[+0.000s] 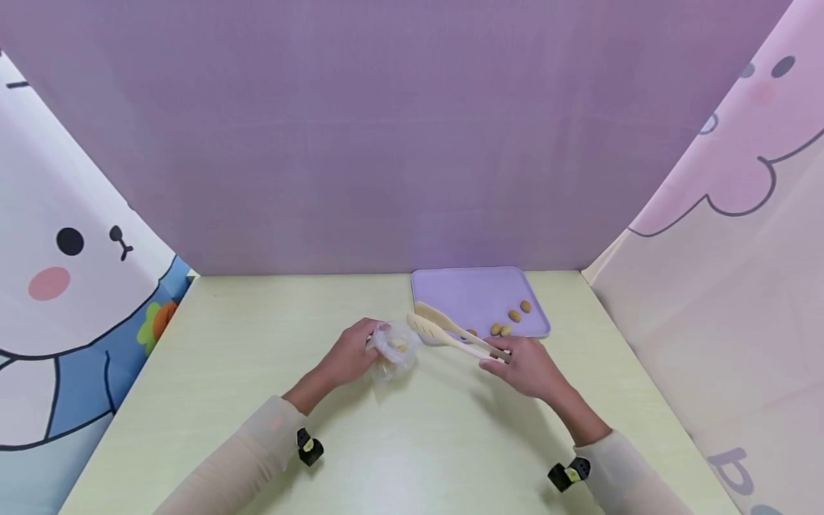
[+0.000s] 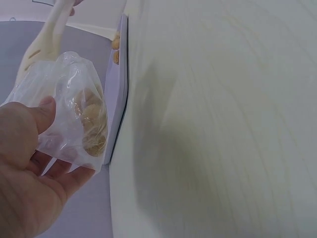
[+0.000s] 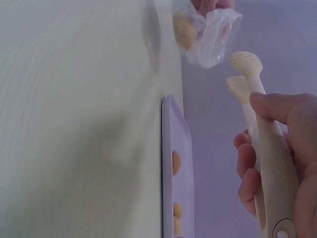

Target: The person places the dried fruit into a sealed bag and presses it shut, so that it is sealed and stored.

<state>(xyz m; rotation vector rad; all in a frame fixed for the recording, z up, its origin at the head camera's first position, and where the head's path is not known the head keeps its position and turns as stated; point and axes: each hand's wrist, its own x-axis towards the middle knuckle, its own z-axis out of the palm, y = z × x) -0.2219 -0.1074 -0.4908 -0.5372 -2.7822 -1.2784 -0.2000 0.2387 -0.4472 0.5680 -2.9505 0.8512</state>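
Note:
My left hand (image 1: 347, 352) holds a clear plastic bag (image 1: 388, 365) by its side, with the thumb on one face and the fingers on the other. Several round brown nuts (image 2: 92, 119) show through the plastic in the left wrist view. Cream tongs (image 3: 274, 163) with a slotted head are gripped in my right hand (image 1: 531, 366), thumb on one arm and fingers round the other. Their tips stand slightly apart just right of the bag's mouth, and I see nothing between them. Behind the tongs lies a purple tray (image 1: 476, 293) with several brown nuts (image 1: 514, 315) near its front and right edges.
The tray sits at the back of the pale wooden table (image 1: 386, 443), close to the purple backdrop (image 1: 386, 143). Printed cartoon cloths rise on the left and right sides. A small black camera (image 1: 310, 447) hangs at the left wrist, another black camera (image 1: 569, 474) at the right.

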